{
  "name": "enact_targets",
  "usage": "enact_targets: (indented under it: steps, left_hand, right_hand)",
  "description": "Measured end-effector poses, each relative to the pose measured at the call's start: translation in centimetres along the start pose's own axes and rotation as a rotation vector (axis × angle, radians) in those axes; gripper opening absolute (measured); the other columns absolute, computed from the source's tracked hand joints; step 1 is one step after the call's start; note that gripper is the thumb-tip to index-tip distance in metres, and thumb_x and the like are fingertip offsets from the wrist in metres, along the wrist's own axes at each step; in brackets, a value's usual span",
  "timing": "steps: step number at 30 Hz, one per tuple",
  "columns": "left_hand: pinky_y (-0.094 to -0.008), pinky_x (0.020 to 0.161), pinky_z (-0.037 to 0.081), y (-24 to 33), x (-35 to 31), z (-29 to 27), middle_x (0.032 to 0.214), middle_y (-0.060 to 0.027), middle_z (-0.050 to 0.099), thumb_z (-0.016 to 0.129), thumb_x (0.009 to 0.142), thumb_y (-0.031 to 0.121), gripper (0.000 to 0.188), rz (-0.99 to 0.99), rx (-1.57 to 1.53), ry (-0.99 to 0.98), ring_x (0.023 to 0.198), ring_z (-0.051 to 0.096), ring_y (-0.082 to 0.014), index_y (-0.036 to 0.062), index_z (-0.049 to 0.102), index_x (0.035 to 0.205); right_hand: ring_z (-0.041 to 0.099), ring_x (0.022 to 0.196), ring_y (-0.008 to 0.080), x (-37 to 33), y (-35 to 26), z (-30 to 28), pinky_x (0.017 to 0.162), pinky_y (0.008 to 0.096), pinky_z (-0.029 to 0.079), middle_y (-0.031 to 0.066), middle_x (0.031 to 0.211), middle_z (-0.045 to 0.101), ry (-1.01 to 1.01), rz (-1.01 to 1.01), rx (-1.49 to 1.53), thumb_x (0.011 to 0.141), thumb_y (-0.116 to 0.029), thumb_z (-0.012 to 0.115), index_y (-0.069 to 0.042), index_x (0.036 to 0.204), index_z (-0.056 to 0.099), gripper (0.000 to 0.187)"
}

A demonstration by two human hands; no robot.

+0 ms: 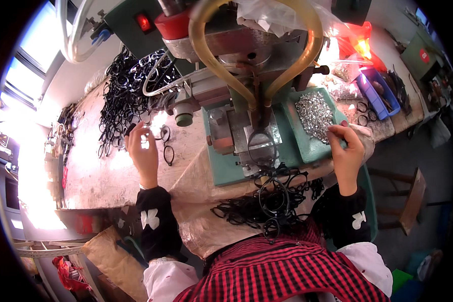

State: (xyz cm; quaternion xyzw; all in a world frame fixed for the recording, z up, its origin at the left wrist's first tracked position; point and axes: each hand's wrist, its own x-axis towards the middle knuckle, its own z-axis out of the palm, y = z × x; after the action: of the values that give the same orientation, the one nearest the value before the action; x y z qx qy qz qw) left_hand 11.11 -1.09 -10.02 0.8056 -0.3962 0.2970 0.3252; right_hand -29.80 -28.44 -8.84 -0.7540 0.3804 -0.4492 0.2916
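My left hand [145,157] is raised over the table beside a heap of black ring-shaped parts [131,85], its fingers curled together. A dark bit shows at its fingertips, but glare hides what it is. My right hand [348,155] is at the edge of a green tray [307,148] of small shiny metal pieces [314,116]. Thumb and forefinger are drawn together there; anything between them is too small to make out. Between my hands, a black ring [262,165] rests at the metal fixture [267,136] under the press [236,48].
More black rings [273,199] lie heaped over my lap and the brown sheet [201,221]. Two loose rings [169,155] are right of my left hand. A blue bin [380,95] stands at the far right, a wooden stool [410,201] below it. Yellow hoses [197,45] loop above the fixture.
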Motion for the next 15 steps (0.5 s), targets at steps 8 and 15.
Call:
enact_targets:
  steps: [8,15]
  left_hand:
    - [-0.0217,0.059,0.036,6.3,-0.7,-0.4,0.080,0.0045,0.048,0.060,0.106,0.017,0.013,-0.580,-0.791,0.131,0.067,0.043,-0.0043,0.0062,0.053,0.103]
    - [-0.0413,0.084,0.059,13.1,-1.6,-3.0,0.115,-0.0185,0.067,0.049,0.110,0.013,0.019,-0.340,-1.135,0.168,0.098,0.068,-0.0275,0.0015,0.058,0.122]
  right_hand:
    - [0.069,0.083,0.0272,2.9,-9.9,5.7,0.077,0.0343,0.052,0.0115,0.090,0.072,-0.163,-0.298,0.403,0.079,0.003,0.070,-0.001,0.094,0.071,0.016]
    - [0.069,0.095,0.0137,1.3,-11.4,7.5,0.084,0.0271,0.052,0.0058,0.096,0.071,-0.225,0.042,0.775,0.087,0.003,0.072,0.002,0.116,0.062,0.031]
